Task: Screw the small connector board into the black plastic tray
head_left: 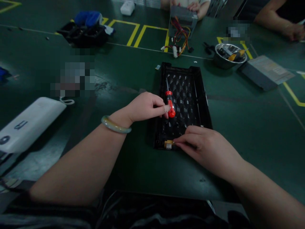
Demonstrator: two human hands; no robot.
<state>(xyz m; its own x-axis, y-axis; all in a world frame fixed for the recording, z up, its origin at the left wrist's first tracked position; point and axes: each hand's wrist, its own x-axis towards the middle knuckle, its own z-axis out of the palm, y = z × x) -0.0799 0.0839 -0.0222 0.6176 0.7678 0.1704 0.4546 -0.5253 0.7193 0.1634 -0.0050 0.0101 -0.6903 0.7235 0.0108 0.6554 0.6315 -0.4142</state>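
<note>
A black plastic tray (pixel 203 95) with a studded floor lies on the green table in front of me. My left hand (pixel 152 106), a bangle on its wrist, reaches over the tray's left wall. Its closed thumb and fingers are at the end of a screwdriver's red and black handle (pixel 170 103); the blade points away from me. At the tray's near left corner is a small yellow piece (pixel 169 142) with a pale, ridged part. The fingertips of my right hand (pixel 202 141) pinch its right end. The exact kind of this piece is too small to tell.
Beyond the tray, another person's hands (pixel 194 6) hold a grey power supply (pixel 186 20) with loose cables. A metal bowl (pixel 225 62) of tools and a flat grey box (pixel 269 71) stand right. A white device (pixel 32 122) lies left; a black bin (pixel 83 36) sits far left.
</note>
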